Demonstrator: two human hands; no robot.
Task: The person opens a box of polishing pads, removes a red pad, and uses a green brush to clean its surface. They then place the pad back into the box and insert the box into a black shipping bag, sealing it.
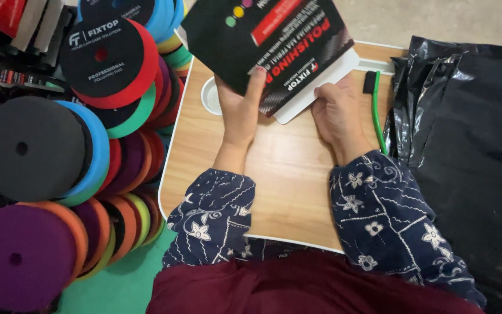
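A flat black packaging pouch (286, 35) with red and white print and a white edge is held up over a small wooden lap table (286, 168). My left hand (240, 104) grips its lower left edge, thumb on the front. My right hand (337, 113) holds the lower right corner by the white edge. Both sleeves are dark blue with a white flower pattern.
Stacks of round foam pads (71, 145) in black, red, blue, green, purple and orange fill the left side. A green-handled brush (376, 110) lies on the table's right edge. Black plastic bags (466, 128) are piled at the right. A round cup recess (210, 96) sits in the table's left corner.
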